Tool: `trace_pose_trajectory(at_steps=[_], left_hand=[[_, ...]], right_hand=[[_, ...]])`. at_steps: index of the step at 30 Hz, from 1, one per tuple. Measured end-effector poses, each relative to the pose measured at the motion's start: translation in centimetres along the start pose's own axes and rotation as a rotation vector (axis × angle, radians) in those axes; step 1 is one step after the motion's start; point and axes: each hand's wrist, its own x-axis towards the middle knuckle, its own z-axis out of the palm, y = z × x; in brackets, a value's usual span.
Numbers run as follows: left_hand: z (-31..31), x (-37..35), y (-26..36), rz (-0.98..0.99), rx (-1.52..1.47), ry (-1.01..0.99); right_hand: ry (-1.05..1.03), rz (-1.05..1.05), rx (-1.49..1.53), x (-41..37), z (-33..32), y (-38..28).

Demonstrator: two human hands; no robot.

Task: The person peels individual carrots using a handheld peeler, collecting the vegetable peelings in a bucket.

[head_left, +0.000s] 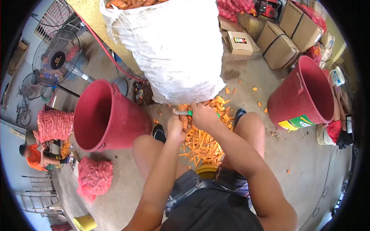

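Observation:
Near the foot of a big white sack (181, 54), my right hand (204, 115) is wrapped round a green-handled peeler (185, 112). The tool reaches left across a brownish-orange root (184, 121). My left hand (175, 127) is closed at the root's left side, with its thumb up by the tool's end. Orange peelings and cut strips (204, 142) lie heaped on the floor below my hands, between my legs. Similar roots (135, 4) show at the sack's open top.
Large red bins stand at left (111, 115) and right (300, 94). A fan (58, 59) is at upper left, cartons (277, 44) at upper right. Red net sacks (94, 177) lie at left. Another person in orange (34, 156) sits at far left.

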Motion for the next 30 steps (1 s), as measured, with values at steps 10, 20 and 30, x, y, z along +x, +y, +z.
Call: trace_pose_trajectory(at_steps=[10, 20, 30], left_hand=[[-0.7, -3.1, 1.5, -0.01, 0.279, -0.063], [-1.9, -1.5, 1.1, 0.131, 0.208, -0.21], [-2.7, -2.5, 2.3, -0.207, 0.224, -0.367]], right_hand=[[-0.374, 0.15, -0.115, 4.5, 3.2, 8.4], [0.003, 0.019, 0.133, -0.1, 1.7, 0.8], [-0.268, 0.08, -0.002, 3.3, 6.5, 7.7]])
